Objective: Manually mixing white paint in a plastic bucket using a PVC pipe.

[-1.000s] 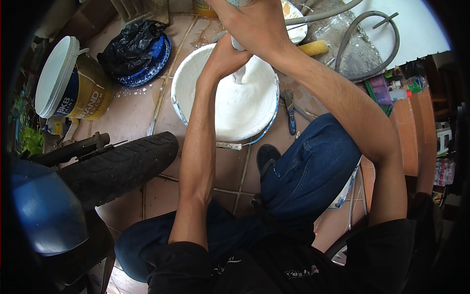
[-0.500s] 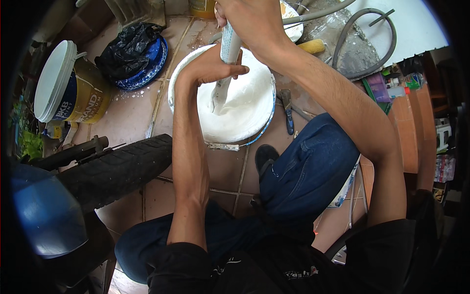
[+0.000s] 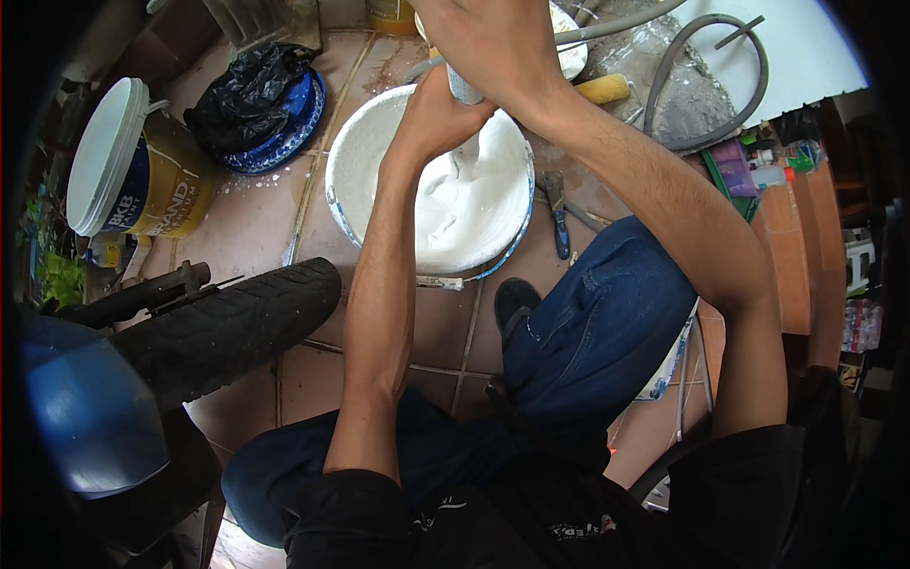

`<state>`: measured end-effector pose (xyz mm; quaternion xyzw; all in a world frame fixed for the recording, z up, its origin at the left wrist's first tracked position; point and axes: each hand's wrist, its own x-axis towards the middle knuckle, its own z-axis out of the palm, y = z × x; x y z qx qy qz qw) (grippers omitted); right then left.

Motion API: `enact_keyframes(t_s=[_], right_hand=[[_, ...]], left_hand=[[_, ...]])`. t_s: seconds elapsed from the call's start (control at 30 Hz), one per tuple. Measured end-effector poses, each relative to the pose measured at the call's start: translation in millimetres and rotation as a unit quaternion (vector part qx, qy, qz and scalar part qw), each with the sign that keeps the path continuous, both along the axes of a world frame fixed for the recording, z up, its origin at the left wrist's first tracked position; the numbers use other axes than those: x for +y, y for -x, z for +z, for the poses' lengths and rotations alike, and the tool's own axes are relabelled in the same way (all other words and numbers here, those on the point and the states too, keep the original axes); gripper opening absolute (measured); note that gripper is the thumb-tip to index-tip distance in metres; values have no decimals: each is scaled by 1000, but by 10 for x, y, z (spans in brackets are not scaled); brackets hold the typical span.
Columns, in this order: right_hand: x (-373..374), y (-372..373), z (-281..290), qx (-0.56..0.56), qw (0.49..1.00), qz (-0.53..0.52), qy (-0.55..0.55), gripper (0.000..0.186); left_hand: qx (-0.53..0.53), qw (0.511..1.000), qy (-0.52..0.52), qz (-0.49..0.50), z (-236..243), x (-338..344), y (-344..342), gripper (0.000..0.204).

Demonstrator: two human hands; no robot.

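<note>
A wide white bucket (image 3: 334, 180) stands on the tiles in front of me, holding thick white paint (image 3: 498, 204). Into it slants a pale tube-like stick (image 3: 463, 88), its lower end in the paint, where swirls show on the surface. My left hand (image 3: 436, 119) is wrapped round the stick above the bucket. Higher up, my right hand (image 3: 498, 57) is closed at the stick's top; its fingers are partly hidden by the back of the hand and the picture's upper edge.
Left lie a tilted yellow-and-blue bucket (image 3: 180, 185) and a blue lid (image 3: 303, 119) with a black plastic bag (image 3: 248, 100). A black tyre (image 3: 227, 327) reaches in nearby. Right of the paint are a scraper (image 3: 557, 213), a yellow roller (image 3: 603, 90) and a grey hose (image 3: 654, 90).
My left hand has shifted up and right, and its thumb, stuck out before, now wraps the stick. The stick's lower end has moved up and right through the paint.
</note>
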<state>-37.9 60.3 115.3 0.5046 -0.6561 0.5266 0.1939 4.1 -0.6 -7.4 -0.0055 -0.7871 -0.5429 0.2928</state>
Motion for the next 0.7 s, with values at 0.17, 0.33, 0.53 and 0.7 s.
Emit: enact_keyframes(t_s=[0.17, 0.33, 0.53, 0.7], right_hand=[[-44, -29, -47, -15, 999, 40, -32, 32], [-38, -136, -21, -12, 992, 122, 38, 33], [132, -226, 277, -212, 960, 181, -27, 23], [104, -139, 183, -241, 957, 163, 3, 23]], left_hand=[[-13, 993, 16, 114, -129, -126, 74, 48], [2, 990, 19, 138, -71, -221, 16, 44], [-56, 995, 62, 53, 43, -452, -77, 39], [-144, 985, 90, -9, 90, -501, -174, 35]])
